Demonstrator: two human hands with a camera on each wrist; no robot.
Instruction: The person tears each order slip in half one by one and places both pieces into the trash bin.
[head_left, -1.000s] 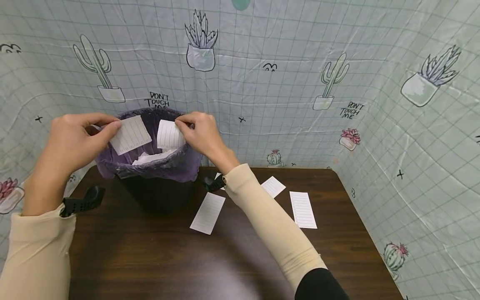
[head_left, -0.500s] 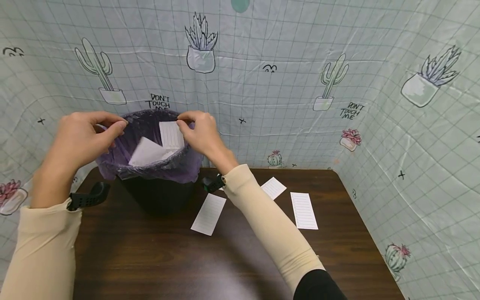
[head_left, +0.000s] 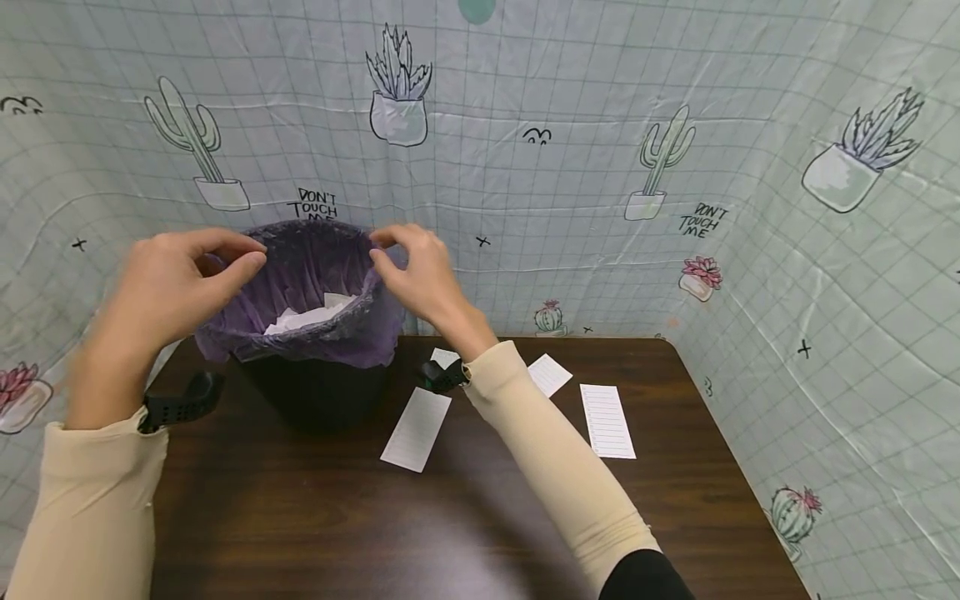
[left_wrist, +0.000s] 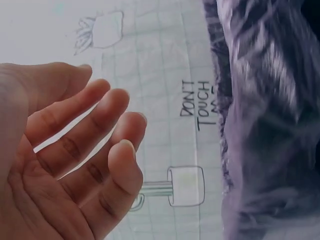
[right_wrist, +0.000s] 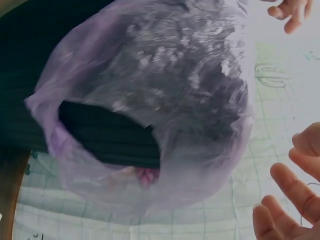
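Note:
A black bin (head_left: 315, 396) lined with a translucent purple bag (head_left: 300, 346) stands at the back left of the table. White paper slips (head_left: 303, 318) lie inside it. Over the bin's left rim hovers my left hand (head_left: 180, 287); in the left wrist view its fingers (left_wrist: 75, 145) bend loosely with nothing in them. My right hand (head_left: 420, 271) is at the right rim. Its loosely bent fingers (right_wrist: 295, 190) hold nothing in the right wrist view, where the bag's draped outer side (right_wrist: 185, 100) fills much of the picture.
On the brown table (head_left: 360, 533), one ruled slip (head_left: 416, 429) lies right of the bin, another (head_left: 607, 421) farther right. Two more slips, one at the back (head_left: 550, 375) and one near my right wrist (head_left: 445, 357), are partly covered. A cactus-print sheet (head_left: 480, 167) hangs behind.
Both hands have let go of their paper slips, which dropped into the bin, the left one first. My left hand has shifted slightly right; my right hand has also drawn a little right.

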